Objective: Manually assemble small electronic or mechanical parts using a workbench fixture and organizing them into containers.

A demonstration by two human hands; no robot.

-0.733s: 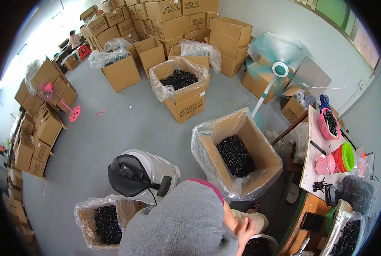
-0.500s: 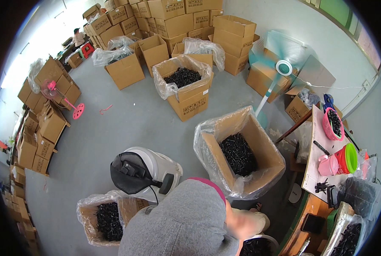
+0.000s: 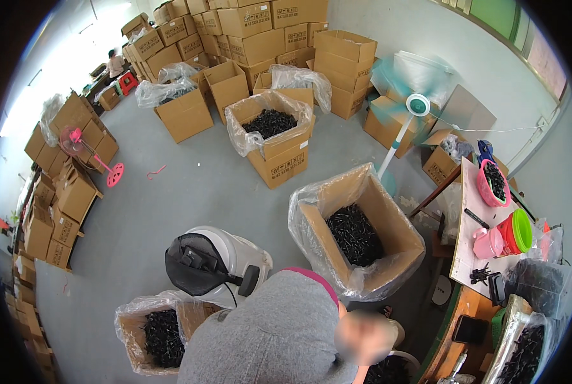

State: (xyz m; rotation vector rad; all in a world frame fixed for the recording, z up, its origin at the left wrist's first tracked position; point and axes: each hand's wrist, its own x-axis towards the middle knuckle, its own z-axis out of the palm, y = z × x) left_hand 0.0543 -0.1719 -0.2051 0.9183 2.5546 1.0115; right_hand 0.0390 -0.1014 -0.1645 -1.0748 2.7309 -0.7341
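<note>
here, a blurred hand (image 3: 365, 339) near black pieces (image 3: 388, 371)

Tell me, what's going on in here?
A person in a grey top has a hand near a pale-rimmed container of small dark pieces. The hand is only a blur, so I can't tell what it holds. More such pieces lie in a large plastic-lined carton ahead and a smaller lined carton to the left. A tall fan stands beyond, and a pink basket sits on the table at right.
</note>
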